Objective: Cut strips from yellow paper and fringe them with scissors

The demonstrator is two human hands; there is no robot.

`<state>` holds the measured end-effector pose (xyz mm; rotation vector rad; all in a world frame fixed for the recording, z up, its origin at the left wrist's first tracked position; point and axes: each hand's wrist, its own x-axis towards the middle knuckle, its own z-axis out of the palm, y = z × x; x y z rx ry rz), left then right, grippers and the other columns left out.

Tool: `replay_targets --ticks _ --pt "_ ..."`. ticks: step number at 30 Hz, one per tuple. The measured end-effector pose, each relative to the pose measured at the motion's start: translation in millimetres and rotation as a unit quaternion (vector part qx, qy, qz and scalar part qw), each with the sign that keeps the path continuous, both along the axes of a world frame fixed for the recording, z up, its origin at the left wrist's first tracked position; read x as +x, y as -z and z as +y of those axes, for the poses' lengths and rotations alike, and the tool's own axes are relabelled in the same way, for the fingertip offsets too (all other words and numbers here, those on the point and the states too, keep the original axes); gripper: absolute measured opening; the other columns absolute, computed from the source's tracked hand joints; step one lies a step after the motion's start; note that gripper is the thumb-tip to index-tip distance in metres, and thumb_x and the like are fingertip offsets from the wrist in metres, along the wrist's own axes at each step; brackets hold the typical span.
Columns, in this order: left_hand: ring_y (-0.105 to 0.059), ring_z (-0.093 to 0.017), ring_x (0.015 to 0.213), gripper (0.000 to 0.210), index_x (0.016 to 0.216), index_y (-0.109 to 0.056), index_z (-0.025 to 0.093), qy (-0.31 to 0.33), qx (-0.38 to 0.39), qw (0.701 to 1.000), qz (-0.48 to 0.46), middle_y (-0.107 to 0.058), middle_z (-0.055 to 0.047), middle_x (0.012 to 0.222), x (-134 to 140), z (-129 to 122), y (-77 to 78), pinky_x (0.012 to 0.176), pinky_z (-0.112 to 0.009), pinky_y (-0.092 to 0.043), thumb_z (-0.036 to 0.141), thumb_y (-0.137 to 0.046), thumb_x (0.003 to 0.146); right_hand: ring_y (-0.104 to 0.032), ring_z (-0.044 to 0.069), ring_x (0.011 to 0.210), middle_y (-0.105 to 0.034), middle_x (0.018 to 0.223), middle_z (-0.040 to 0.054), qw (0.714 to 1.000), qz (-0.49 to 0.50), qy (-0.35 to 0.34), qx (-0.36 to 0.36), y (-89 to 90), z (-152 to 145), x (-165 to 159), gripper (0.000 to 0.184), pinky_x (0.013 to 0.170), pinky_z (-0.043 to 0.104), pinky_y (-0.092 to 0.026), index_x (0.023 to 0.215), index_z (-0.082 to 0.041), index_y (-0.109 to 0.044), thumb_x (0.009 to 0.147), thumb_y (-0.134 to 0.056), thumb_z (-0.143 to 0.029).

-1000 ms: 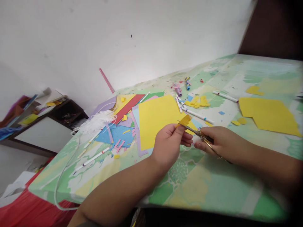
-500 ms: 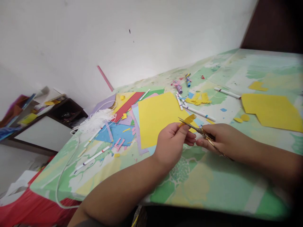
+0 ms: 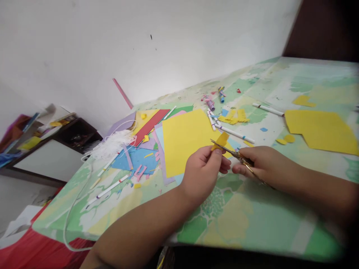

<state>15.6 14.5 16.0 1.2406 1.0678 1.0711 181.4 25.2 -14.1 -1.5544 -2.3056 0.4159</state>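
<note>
My left hand (image 3: 202, 170) pinches a small fringed piece of yellow paper (image 3: 222, 139) between thumb and fingers. In my right hand (image 3: 259, 161) is a pair of gold-handled scissors (image 3: 238, 155), its blades lying across the yellow piece close to my left thumb. The fingers of my right hand are wrapped round the handles, partly hiding them. Just beyond my left hand lies a large yellow sheet (image 3: 186, 140) on top of lilac and light blue sheets.
White markers (image 3: 235, 133) and yellow fringed scraps (image 3: 233, 116) lie past my hands. Two small rolled paper figures (image 3: 210, 104) stand farther back. A cut yellow sheet (image 3: 322, 129) is at right. At left are a tangle of white cord (image 3: 119, 140), a red strip (image 3: 151, 127) and blue paper (image 3: 134, 158).
The yellow piece between my fingers has tilted more upright, showing its flat side by the blades. Both hands stay nearly in place, and the view has shifted slightly.
</note>
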Motion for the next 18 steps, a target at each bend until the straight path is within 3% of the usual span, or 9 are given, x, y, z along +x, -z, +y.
replay_targets --ticks 12,18 --pt "-0.052 -0.006 0.048 0.021 0.071 -0.056 0.015 -0.011 0.035 0.999 0.008 -0.056 0.003 0.054 -2.8 2.7 3.1 0.051 -0.02 -0.045 0.031 -0.046 0.081 -0.037 0.011 0.047 -0.041 0.049 -0.0025 1.0 0.006 0.006 0.003 -1.9 -2.6 -0.2 0.044 0.044 0.023 -0.025 0.055 -0.021 -0.034 0.074 -0.042 -0.06" --pt "-0.05 -0.006 0.048 0.024 0.071 -0.055 0.016 -0.006 0.052 0.997 0.059 -0.053 0.004 0.051 -4.5 2.3 1.7 0.051 -0.019 -0.043 0.034 -0.045 0.082 -0.037 0.011 0.046 -0.041 0.049 -0.0024 1.0 0.004 -0.003 0.011 -1.2 -2.9 0.0 0.043 0.044 0.023 -0.024 0.056 -0.021 -0.036 0.075 -0.042 -0.058"
